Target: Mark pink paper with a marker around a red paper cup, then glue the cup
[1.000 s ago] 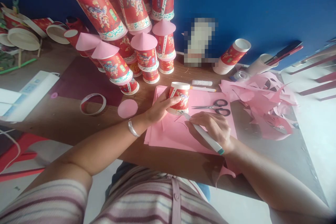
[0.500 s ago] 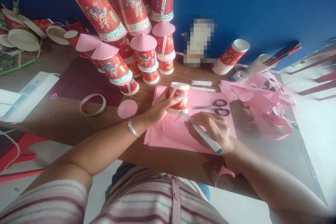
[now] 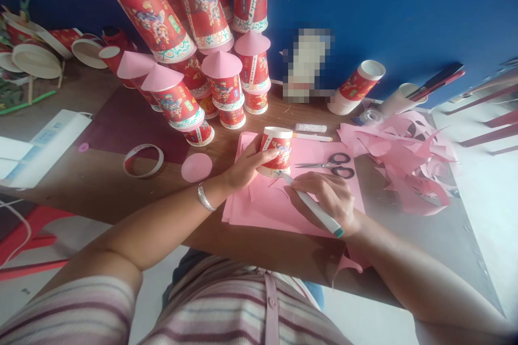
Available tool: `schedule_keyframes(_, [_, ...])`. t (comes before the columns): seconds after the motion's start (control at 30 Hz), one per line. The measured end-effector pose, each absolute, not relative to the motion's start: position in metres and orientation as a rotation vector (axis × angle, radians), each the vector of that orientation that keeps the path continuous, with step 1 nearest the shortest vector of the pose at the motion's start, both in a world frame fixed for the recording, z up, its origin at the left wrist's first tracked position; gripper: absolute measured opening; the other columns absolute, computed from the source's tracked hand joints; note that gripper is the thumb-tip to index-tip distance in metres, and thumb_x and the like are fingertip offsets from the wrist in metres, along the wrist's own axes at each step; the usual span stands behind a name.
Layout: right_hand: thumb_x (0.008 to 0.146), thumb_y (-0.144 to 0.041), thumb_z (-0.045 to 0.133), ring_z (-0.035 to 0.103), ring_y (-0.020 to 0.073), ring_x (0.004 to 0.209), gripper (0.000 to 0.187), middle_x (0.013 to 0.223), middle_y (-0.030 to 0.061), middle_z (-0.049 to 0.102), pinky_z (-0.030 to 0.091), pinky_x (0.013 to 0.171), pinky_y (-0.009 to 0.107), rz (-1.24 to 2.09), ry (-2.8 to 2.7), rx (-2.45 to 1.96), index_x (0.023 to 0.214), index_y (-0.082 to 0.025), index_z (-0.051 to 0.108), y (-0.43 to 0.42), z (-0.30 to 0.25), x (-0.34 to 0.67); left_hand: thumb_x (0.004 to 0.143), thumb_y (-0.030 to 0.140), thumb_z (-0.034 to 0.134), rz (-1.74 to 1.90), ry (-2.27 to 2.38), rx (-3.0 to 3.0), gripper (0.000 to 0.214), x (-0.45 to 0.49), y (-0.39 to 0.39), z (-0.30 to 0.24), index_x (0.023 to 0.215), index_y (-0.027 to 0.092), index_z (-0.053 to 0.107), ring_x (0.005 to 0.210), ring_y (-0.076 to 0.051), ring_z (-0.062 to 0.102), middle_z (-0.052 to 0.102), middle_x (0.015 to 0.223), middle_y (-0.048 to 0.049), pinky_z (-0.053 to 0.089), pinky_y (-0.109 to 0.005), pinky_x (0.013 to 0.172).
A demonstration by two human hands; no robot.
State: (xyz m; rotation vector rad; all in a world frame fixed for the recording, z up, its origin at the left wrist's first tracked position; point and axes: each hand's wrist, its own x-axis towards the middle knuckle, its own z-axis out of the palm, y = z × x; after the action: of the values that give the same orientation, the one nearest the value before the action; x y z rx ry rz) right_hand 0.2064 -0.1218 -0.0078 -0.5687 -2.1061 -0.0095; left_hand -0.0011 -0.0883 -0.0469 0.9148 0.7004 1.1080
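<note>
My left hand (image 3: 246, 166) is closed around a red printed paper cup (image 3: 283, 157) with its open rim facing up. A white band runs round the cup's lower end, with a few dark strokes on it. In my right hand (image 3: 326, 197) is a white marker (image 3: 318, 212) with a green end, its tip at that white band. Under both hands lies a stack of pink paper (image 3: 263, 213). Black-handled scissors (image 3: 334, 165) rest on the paper, right of the cup.
Stacked cups with pink cone roofs (image 3: 222, 78) stand at the back left. A glue stick (image 3: 311, 128), pink paper scraps (image 3: 421, 167), more nested cups (image 3: 358, 86) and a pen holder (image 3: 399, 101) lie behind and right. A cut ring (image 3: 143, 161) and pink disc (image 3: 197, 167) are left.
Almost nothing differs. The marker tip has shifted very slightly along the cup's white band, and the dark strokes there look a little longer.
</note>
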Motion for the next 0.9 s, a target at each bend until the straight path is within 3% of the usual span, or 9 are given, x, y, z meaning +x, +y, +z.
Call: schedule_keyframes(0.9, [0.103,-0.011,0.072,0.073,0.0131,0.060,0.014,0.075,-0.0031,0.074,0.060,0.055,0.025,0.038,-2.120,-0.540,0.106,-0.022,0.064,-0.1218,-0.0082,0.2078,0.090,0.046,0.086,1.130,0.657,0.871,0.041,-0.0018,-0.0873,-0.0468,0.118,0.021,0.071,0.102,-0.026,0.074,0.077,0.110,-0.0069,0.059,-0.041,0.093])
